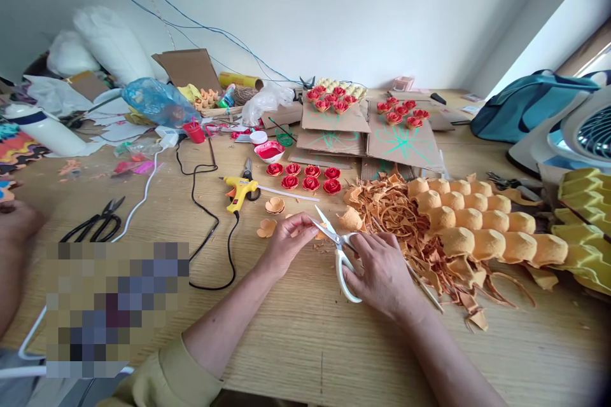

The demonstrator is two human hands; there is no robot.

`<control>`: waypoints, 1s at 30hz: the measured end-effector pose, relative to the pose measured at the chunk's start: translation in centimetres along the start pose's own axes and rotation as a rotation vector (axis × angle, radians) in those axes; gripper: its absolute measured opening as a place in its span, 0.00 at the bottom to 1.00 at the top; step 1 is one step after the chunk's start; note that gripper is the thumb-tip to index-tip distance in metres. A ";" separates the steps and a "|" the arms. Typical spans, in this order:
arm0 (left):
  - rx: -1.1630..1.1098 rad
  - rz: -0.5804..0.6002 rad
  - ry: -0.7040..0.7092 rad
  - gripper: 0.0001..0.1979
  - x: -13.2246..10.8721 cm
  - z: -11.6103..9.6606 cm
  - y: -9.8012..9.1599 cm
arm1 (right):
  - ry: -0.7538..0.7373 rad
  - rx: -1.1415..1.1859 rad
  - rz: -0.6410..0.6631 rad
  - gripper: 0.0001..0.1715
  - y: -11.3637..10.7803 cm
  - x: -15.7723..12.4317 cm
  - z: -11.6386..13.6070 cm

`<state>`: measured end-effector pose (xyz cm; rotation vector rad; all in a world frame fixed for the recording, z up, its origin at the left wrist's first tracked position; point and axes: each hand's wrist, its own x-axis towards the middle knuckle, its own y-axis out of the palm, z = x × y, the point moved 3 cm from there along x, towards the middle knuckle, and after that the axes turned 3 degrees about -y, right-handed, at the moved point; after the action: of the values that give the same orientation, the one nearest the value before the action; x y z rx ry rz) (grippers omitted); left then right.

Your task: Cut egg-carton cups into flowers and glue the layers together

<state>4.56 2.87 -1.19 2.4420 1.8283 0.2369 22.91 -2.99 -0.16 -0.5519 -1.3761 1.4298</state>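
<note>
1. While the right hand (382, 275) grips a pair of white-handled scissors (337, 240) at the near center of a wooden table (267, 343), blades parted and pointing far and left, the left hand (289, 243) meets them with thumb and fingertips drawn together.
2. A small orange piece (321, 227) shows between the left fingertips and the blades — whether it is pinched, one cannot tell.
3. At the near left, another person's hand (19, 226) rests by the table's edge, with black-handled scissors (102, 221) lying to its right.
4. Just beyond the blades sits a loose orange cup (350, 219); to the left, two petaled orange cutouts (274, 205) lie flat.
5. To the right, orange scraps (398, 213) spread in a heap against an orange egg tray (482, 208), with yellow trays (585, 222) farther right.
6. Farther off, a yellow glue gun (242, 192) lies on its side, left of seven red roses (311, 184) in two rows.
7. Behind the roses stands a bowl of red paint (270, 152); to its right, more red flowers (340, 105) top cardboard sheets (329, 140) — near the pale far wall (382, 25).
</note>
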 end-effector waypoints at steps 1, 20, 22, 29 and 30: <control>-0.005 0.012 -0.005 0.08 0.0 0.1 0.0 | -0.002 0.003 0.001 0.11 0.0 0.0 0.0; -0.131 0.168 -0.056 0.11 -0.5 0.5 0.3 | -0.090 0.114 -0.073 0.12 -0.6 -0.2 0.6; -0.143 0.172 -0.063 0.10 -0.6 0.4 0.4 | -0.106 0.140 -0.083 0.12 -0.7 -0.2 0.7; -0.142 0.196 -0.039 0.09 -0.6 -0.1 0.4 | -0.134 0.196 -0.069 0.12 -0.7 -0.2 0.7; -0.128 0.208 -0.030 0.09 -0.6 -0.2 0.4 | -0.138 0.199 -0.068 0.12 -0.7 -0.2 0.8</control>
<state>4.71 2.16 -0.97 2.5293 1.4967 0.3181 22.56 -3.63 0.57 -0.2799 -1.3273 1.5507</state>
